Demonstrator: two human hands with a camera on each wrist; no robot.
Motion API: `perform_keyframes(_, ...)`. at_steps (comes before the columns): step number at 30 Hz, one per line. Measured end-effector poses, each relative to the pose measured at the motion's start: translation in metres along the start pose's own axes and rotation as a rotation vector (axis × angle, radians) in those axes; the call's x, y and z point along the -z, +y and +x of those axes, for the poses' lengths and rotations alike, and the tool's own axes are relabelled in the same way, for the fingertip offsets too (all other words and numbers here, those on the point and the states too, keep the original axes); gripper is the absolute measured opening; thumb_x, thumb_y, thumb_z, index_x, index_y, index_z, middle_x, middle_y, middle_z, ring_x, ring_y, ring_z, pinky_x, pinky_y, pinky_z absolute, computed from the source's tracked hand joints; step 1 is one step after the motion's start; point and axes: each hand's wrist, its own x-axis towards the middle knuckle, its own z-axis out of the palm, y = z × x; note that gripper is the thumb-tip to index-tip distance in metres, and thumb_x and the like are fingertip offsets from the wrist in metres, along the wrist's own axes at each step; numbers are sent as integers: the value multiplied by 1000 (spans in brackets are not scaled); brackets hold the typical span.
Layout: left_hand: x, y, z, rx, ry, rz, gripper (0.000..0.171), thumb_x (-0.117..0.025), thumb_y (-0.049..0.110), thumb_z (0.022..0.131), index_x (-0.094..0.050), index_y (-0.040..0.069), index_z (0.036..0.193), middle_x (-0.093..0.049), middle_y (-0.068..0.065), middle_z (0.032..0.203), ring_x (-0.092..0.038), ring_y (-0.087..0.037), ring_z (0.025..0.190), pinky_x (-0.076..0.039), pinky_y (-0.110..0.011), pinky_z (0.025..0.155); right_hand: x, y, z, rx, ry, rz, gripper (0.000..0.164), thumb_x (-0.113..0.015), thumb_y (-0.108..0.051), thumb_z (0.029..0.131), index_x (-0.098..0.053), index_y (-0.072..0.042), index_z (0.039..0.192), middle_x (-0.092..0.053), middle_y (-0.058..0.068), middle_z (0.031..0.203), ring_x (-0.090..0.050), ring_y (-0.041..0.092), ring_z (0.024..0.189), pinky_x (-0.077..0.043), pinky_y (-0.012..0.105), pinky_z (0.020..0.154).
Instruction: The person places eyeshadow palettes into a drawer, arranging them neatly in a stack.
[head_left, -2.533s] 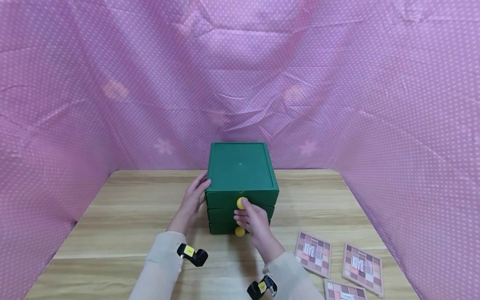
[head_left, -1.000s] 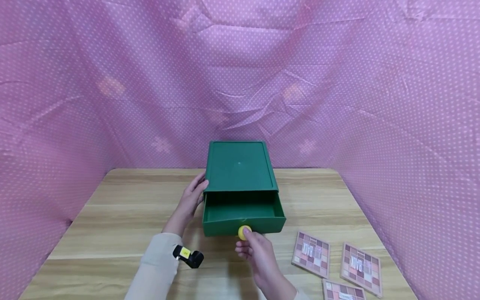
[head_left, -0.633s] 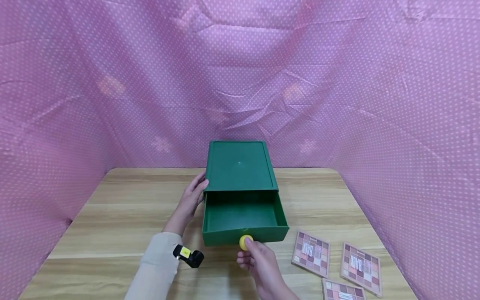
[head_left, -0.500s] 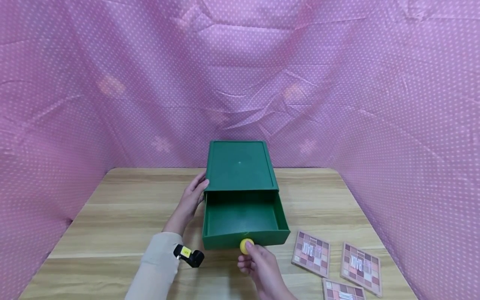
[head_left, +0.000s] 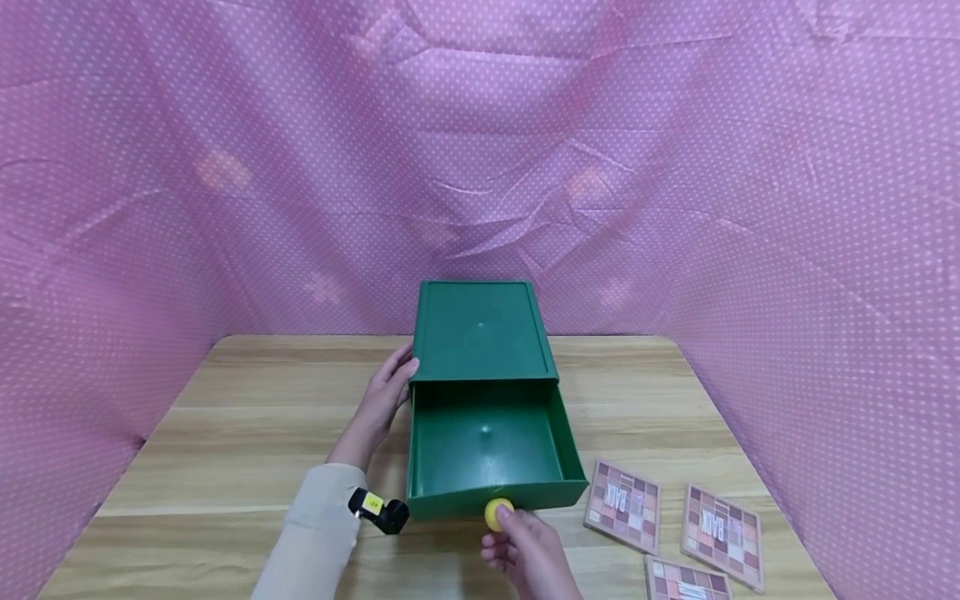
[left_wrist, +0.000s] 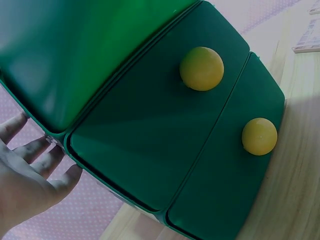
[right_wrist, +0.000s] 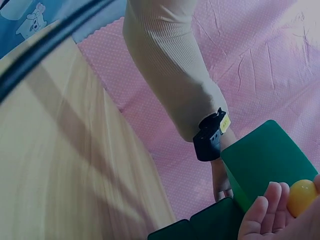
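Note:
A green plastic drawer cabinet (head_left: pixel 480 329) stands on the table, its top drawer (head_left: pixel 450 503) pulled far out with a bare inside. My right hand (head_left: pixel 531 552) pinches that drawer's round yellow knob (head_left: pixel 496 513) between thumb and fingers. My left hand (head_left: pixel 379 407) rests against the cabinet's left side, thumb at the upper front edge. In the left wrist view, its fingers (left_wrist: pixel 47 160) are spread along the side wall. Below the pulled-out drawer, the middle drawer (left_wrist: pixel 145 135) and bottom drawer (left_wrist: pixel 220 185) sit flush, each with a yellow knob.
Three eyeshadow palettes lie on the wooden table (head_left: pixel 247 442) at the right: one palette (head_left: pixel 622 507) near the drawer's corner, another palette (head_left: pixel 722 536) farther right, and a third palette (head_left: pixel 688 581) cut off by the frame. Pink dotted cloth (head_left: pixel 480 167) surrounds the table.
My right hand has drawn the top drawer from flush with the cabinet to far out toward me, knob still pinched. The left hand has kept its place at the cabinet's side.

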Motion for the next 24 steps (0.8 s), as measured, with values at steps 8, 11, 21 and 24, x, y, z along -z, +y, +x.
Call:
perform_keyframes(8,-4,1,-4,0,9,-15,54,-43,26,97,-27,11,147,-25,-14,152,-26,-31,139,-23,-51,113,5,6,-8,-21,-14,2,34,-54,-36,92,-57,-4,102,-63,-4,79,-61,8,75,-52,23,77)
perform_keyframes(11,-4,0,-5,1,8,-11,54,-43,26,98,-26,11,147,-24,-15,152,-25,-31,139,-23,-51,113,6,7,-9,-26,-17,0,33,-54,-36,92,-57,-4,101,-63,-4,79,-61,8,75,-52,23,76)
perform_keyframes(21,-5,2,-7,3,12,-8,53,-41,25,99,-26,11,147,-23,-14,153,-25,-31,140,-23,-50,113,6,6,-10,-36,-24,-7,36,-55,-38,91,-57,-3,102,-63,-3,79,-61,8,74,-53,23,76)
perform_keyframes(24,-5,1,-6,4,10,-13,54,-42,26,98,-26,11,147,-24,-14,153,-25,-30,140,-23,-50,113,6,6,-11,-35,-26,-12,36,-54,-37,91,-56,-3,102,-63,-3,79,-61,7,74,-53,23,76)
